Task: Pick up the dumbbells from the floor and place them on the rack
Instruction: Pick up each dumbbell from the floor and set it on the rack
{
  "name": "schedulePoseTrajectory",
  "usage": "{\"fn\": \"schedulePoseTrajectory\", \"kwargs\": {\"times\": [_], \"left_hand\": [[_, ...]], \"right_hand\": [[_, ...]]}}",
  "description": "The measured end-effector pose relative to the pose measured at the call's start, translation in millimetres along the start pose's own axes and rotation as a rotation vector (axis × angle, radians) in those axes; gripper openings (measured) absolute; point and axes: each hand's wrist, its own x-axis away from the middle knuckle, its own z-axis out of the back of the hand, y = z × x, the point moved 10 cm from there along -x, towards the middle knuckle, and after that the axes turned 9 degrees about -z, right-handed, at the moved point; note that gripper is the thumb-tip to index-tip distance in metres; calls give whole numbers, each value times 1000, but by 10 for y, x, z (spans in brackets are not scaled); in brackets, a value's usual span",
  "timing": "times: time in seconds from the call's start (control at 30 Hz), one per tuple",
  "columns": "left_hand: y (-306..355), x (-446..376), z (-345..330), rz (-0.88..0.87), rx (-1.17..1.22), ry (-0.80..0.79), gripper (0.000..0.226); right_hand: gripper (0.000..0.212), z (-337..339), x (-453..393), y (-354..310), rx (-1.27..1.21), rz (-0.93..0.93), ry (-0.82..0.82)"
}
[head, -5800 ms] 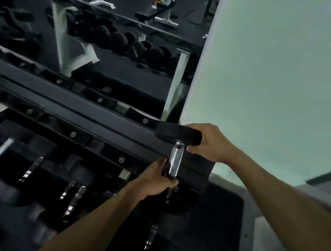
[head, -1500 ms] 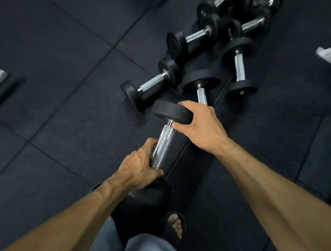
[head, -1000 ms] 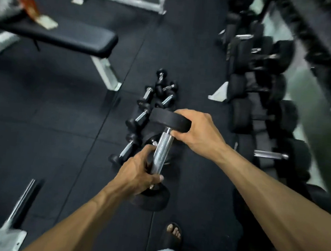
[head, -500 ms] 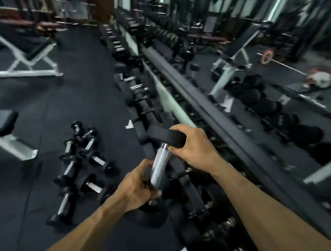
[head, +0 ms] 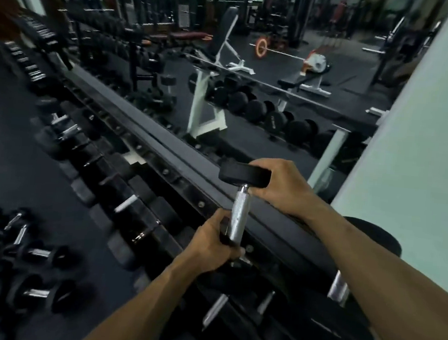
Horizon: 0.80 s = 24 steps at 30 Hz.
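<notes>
The dumbbell [head: 239, 198] was held off the floor, roughly upright w/ a slight tilt, just above the long black rack [head: 180, 163] and near the pale wall [head: 422, 149] at the rack's right end. The knurled chrome handle was gripped low down by the left hand [head: 210, 246], fingers curled round it; the bottom head was mostly hidden behind that hand. The top rubber head was clasped from the right side by the right hand [head: 283, 187], thumb and fingers wrapped over its rim.

Handling, as judged: rigid steel bar + hard rubber heads, no give, not fragile. Weight was probably moderate, since two hands were used on a small piece, though that can't be confirmed. Knurling gives good friction, so the handle is the surest place to be gripped; the smooth rubber head is more apt to slip and serves better as a steadying point. Fingers could be pinched btwn head and rail if it's lowered w/ the hand still under the rim.

More small dumbbells [head: 19, 268] were left lying on the dark floor at lower left, well apart from the hands. Larger ones were seated along the rack's lower tier [head: 122, 201]; that part was blurred.
</notes>
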Motion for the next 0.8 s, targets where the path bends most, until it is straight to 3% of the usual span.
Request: {"fn": "schedulePoseTrajectory", "kwargs": {"times": [0.27,0.8], "left_hand": [[-85,-569,-728,63,-79,-160,67],[-730,-1400,-1059,157,-265,-333,76]], "right_hand": [[38,191,-70,1057,-67,-135,17],[31,-458,-795,2157,-147,-324,-110]]}}
